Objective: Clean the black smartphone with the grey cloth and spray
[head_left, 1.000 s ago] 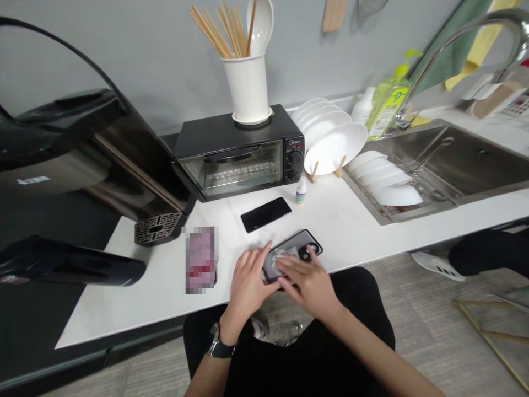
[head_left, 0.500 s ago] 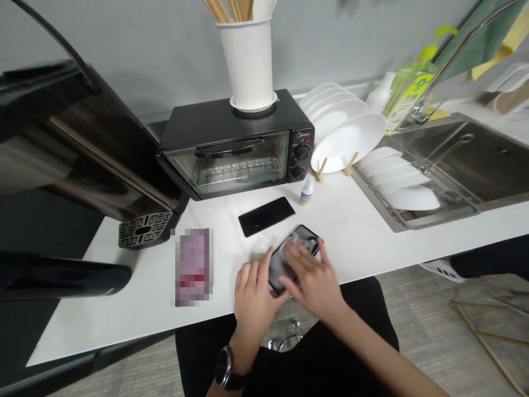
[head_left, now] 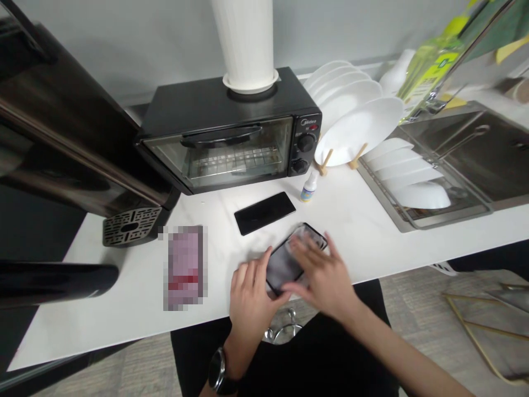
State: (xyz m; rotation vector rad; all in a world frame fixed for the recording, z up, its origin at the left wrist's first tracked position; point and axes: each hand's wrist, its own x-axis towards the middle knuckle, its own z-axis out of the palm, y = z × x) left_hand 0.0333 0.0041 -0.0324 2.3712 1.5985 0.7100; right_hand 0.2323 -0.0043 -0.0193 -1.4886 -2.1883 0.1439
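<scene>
Here, our left hand (head_left: 251, 285) is clamping one end of a black-rimmed phone case (head_left: 281, 268) on the white countertop (head_left: 355, 231), just in front of a black smartphone (head_left: 265, 213); our right hand (head_left: 326, 278) is covering a blurred whitish wipe (head_left: 298, 234), its grip escaping us.

Between the left hand (head_left: 250, 292) and right hand (head_left: 328, 278), a grey rectangular phone (head_left: 281, 269) edged black; beyond them, a plain black slab phone (head_left: 265, 213); leftward, a pixelated mauve rectangle (head_left: 184, 256) banded red; around, white worktop (head_left: 363, 237).
</scene>
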